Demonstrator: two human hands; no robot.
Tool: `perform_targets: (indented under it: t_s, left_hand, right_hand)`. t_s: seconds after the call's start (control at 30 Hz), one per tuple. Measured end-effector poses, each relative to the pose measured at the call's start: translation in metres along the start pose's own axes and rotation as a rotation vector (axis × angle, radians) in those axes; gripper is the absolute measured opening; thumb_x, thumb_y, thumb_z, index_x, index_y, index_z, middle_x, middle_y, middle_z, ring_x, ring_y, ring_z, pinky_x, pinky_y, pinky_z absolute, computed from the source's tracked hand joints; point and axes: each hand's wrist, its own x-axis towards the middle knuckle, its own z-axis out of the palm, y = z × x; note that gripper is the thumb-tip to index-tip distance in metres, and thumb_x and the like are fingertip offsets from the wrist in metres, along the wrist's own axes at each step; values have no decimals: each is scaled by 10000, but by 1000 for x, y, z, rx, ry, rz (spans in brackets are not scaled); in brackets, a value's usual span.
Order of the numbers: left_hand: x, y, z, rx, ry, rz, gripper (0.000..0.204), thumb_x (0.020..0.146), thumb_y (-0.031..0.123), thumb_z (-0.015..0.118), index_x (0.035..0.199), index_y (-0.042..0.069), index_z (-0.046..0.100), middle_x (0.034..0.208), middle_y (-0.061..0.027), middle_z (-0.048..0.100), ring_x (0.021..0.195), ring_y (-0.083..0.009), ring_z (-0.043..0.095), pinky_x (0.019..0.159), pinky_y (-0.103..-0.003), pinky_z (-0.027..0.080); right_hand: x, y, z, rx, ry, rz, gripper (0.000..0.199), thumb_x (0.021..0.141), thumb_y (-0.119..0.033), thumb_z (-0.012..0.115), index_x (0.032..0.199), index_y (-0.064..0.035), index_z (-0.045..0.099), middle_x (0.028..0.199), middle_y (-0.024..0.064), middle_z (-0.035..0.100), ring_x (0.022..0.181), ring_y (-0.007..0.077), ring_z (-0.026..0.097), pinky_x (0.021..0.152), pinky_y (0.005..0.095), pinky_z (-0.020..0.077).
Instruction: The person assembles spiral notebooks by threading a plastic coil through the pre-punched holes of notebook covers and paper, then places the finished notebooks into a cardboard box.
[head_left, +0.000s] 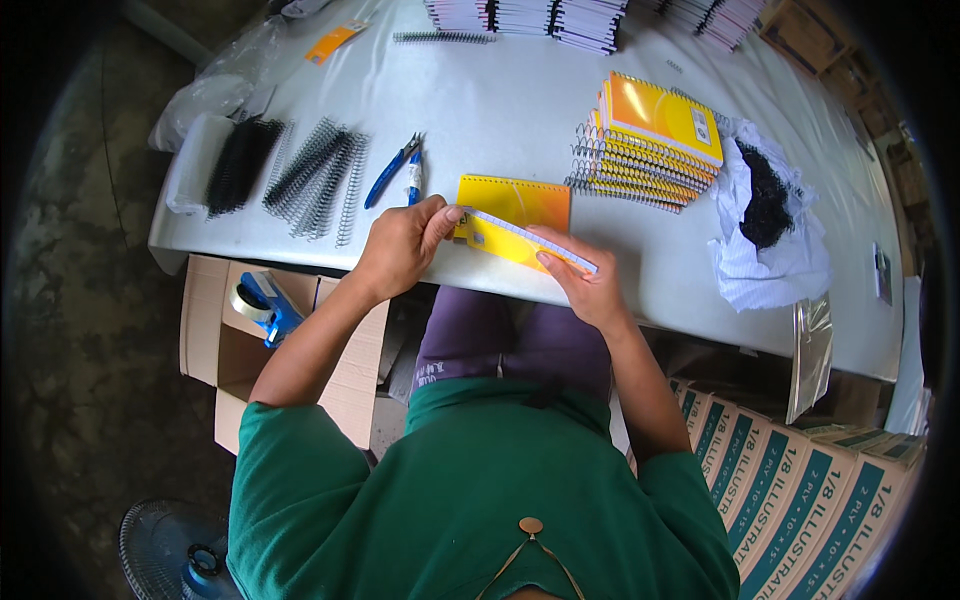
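Person seated at a pale, smooth-topped bench (520, 110), both hands working at its near edge. Left hand (400, 245) has its grip closed, thumb and fingertips pinching the left end of a yellow notebook (510, 240) held edge-on, its white page block showing as a thin slanted strip. Right hand (580, 275) has its grip closed too, fingers laid along the right end of the same notebook and the thumb below it. Directly behind lies a second yellow notebook (525, 200), flat, glossy cover, wire spiral along its far edge. Right of it, a fanned stack of yellow spiral notebooks (645, 145), coils facing left. Blue-handled pliers (398, 170) lie just beyond the left hand. Further left, loose black wire binding coils (315, 180), ribbed and springy-looking, beside a denser black bundle (240, 160) on white wrap. Crumpled white paper (770, 265) holds dark wire offcuts (765, 195), right side. An open brown cardboard box (215, 340) sits under the bench, with a blue tape dispenser (262, 305) on it.
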Motion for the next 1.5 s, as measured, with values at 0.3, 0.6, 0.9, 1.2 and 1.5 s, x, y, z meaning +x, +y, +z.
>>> perform_targets:
  t_s: [0.3,0.6,0.9,1.2,1.5]
  left_hand:
    - [15,19,-17,-389,-268,-378,534,920,469,432,643,22,522,494,-2,405,431,-97,355,425,-243,308]
    - [40,-3,-33,-910,-654,-751,488,918,477,433,586,120,410,433,80,298,334,-21,192,315,-185,153]
    - [51,-5,-34,-951,-778,-788,413,927,428,452,683,95,457,450,94,299,339,-7,208,317,-175,167]
    - [48,-5,-37,-835,-710,-553,373,924,378,482,781,41,549,512,64,338,421,-37,268,377,-183,218]
    - [43,-8,-34,-386,-341,141,267,818,305,644,846,46,584,755,-11,543,693,-133,484,626,-249,421]
  right_hand:
    - [1,2,-2,-59,-20,-43,295,853,-1,550,1146,-20,579,1083,113,634,952,134,600,812,254,474]
    - [1,2,-1,-54,-55,-96,334,839,50,529,1164,-20,563,1142,110,605,998,185,604,856,269,472]
    - [2,-1,0,-124,-48,-107,341,852,37,517,1186,-25,543,1163,112,592,1016,189,594,856,273,466]
    - [0,2,1,-63,26,-71,249,870,0,520,1118,-10,535,1085,111,613,977,158,591,833,259,459]
    - [1,1,-1,-62,-31,-117,250,857,9,530,1104,-16,560,1076,117,630,948,156,608,803,258,471]
